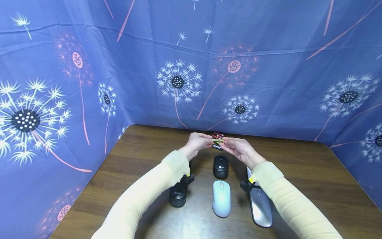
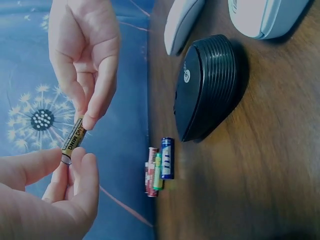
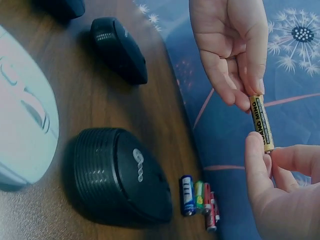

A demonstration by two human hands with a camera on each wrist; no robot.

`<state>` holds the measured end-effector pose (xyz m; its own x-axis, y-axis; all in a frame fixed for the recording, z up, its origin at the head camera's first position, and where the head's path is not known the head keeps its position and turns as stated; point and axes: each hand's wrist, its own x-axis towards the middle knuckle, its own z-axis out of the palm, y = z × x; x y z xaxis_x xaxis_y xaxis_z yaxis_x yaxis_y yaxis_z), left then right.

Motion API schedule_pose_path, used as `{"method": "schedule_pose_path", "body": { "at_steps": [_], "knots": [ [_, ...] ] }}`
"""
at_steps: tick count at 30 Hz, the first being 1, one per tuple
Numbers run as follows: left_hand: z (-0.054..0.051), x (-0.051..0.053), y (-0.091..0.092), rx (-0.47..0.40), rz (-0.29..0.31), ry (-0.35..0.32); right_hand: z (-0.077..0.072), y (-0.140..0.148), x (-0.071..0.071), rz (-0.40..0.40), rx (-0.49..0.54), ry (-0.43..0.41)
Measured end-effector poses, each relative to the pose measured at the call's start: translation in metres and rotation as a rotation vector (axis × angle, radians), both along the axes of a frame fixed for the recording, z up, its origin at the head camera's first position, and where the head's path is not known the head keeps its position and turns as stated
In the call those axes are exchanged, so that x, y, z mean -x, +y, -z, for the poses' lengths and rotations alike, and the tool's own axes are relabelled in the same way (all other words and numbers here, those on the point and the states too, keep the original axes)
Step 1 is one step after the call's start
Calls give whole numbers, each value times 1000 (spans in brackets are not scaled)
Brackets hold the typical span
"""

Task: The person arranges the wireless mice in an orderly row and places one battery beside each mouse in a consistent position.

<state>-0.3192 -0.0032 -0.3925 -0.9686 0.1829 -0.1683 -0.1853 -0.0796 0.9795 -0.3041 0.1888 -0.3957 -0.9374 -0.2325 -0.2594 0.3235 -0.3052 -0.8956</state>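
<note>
A gold battery point(image 2: 74, 137) with dark lettering is held in the air between both hands, over the far part of the table. My left hand point(image 1: 197, 143) pinches one end with thumb and fingertips. At the opposite end, the fingertips of my right hand point(image 1: 241, 150) pinch it too. Below the hands, several batteries lie side by side on the table: a blue one point(image 3: 187, 195), a green one point(image 3: 199, 196) and red ones point(image 3: 208, 205). In the head view the hands and the gold battery partly cover this row.
Nearest the batteries sits a black mouse point(image 1: 221, 167), with a pale blue-white mouse point(image 1: 221, 199) in front. Another black mouse point(image 1: 178, 194) lies under the left forearm, a silver mouse point(image 1: 260, 207) beside the right. A blue dandelion-print cloth point(image 1: 206, 83) hangs behind the wooden table point(image 1: 310, 166).
</note>
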Motion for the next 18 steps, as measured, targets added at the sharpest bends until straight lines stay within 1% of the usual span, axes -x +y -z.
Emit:
{"method": "schedule_pose_path", "body": {
  "at_steps": [7, 13, 18],
  "knots": [
    [-8, -9, -8, 53, 17, 119, -12, -5, -3, -20, -10, 1],
    [-13, -12, -19, 68, 10, 159, -23, -13, -3, -33, -7, -2],
    [-17, -17, -29, 90, -3, 189, -32, -22, -5, -44, -22, 21]
  ]
}}
